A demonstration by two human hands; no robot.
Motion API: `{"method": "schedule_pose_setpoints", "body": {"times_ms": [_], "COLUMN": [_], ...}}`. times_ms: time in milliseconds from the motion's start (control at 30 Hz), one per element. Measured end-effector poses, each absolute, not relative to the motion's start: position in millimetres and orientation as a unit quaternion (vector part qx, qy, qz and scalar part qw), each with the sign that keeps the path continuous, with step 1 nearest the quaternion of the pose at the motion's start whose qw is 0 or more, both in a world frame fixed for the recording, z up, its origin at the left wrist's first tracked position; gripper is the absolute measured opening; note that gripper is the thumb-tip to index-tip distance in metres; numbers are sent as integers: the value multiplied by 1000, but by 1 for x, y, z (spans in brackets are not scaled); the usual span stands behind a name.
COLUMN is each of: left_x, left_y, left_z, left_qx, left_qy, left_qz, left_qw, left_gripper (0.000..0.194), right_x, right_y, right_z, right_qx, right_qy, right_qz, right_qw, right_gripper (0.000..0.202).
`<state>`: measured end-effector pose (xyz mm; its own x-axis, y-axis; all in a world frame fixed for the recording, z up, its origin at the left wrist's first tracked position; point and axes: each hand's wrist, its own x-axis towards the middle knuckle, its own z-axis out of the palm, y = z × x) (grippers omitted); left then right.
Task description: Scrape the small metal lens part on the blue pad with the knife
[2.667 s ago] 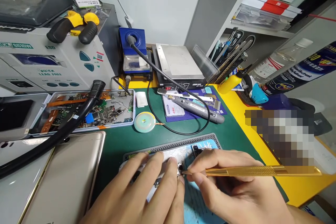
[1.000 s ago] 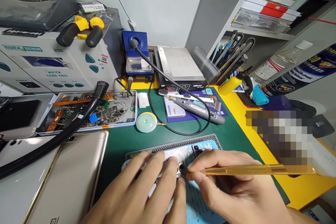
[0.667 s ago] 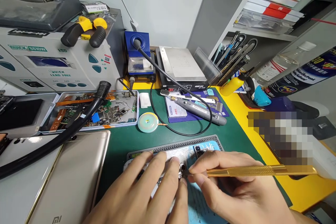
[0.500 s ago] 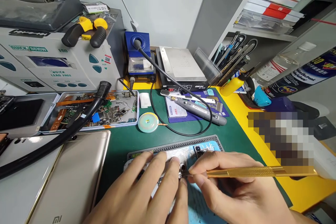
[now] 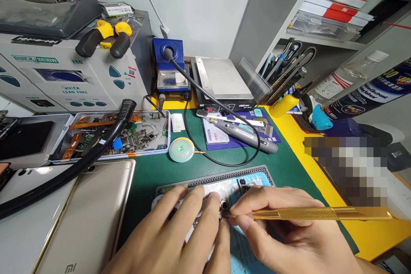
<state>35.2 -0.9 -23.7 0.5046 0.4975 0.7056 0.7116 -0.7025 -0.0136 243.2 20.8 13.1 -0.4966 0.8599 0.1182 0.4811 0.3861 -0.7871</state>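
Note:
My left hand (image 5: pixel 183 235) lies flat, fingers spread, over an opened phone (image 5: pixel 208 197) that it holds down from above. The fingers hide much of the phone. In a pinch between thumb and fingers, my right hand (image 5: pixel 285 227) holds a gold craft knife (image 5: pixel 308 213) with a knurled handle, lying nearly level. Its thin dark tip touches the phone beside a small square camera module (image 5: pixel 224 205), close to my left fingertips. Beneath the phone is a light-blue mat (image 5: pixel 247 248) with a grey perforated rim. A dark camera part (image 5: pixel 243 183) lies just beyond my right fingers.
A tray (image 5: pixel 168 137) of circuit boards stands left, crossed by a black hose (image 5: pixel 96 154). Phone backs (image 5: pixel 93 205) lie in front of it. Farther back are a round coil (image 5: pixel 181 150), a looping cable (image 5: pixel 221 164), a grey pen grinder (image 5: pixel 237 132) and a heating plate (image 5: pixel 221 77).
Hardly anything differs. The rear end of the knife handle sits very slightly lower and farther right; both hands stay in place.

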Motion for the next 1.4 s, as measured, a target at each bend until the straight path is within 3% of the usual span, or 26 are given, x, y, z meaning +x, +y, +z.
{"method": "schedule_pose_setpoints", "body": {"times_ms": [1400], "left_x": [39], "left_y": [0], "left_z": [-21], "left_qx": [-835], "left_qy": [-371], "left_qz": [-371], "left_qw": [164], "left_gripper": [20], "right_x": [243], "right_y": [24], "right_z": [15], "right_qx": [-389], "right_qy": [-791], "right_qz": [371], "right_qw": [293], "right_gripper": [20]}}
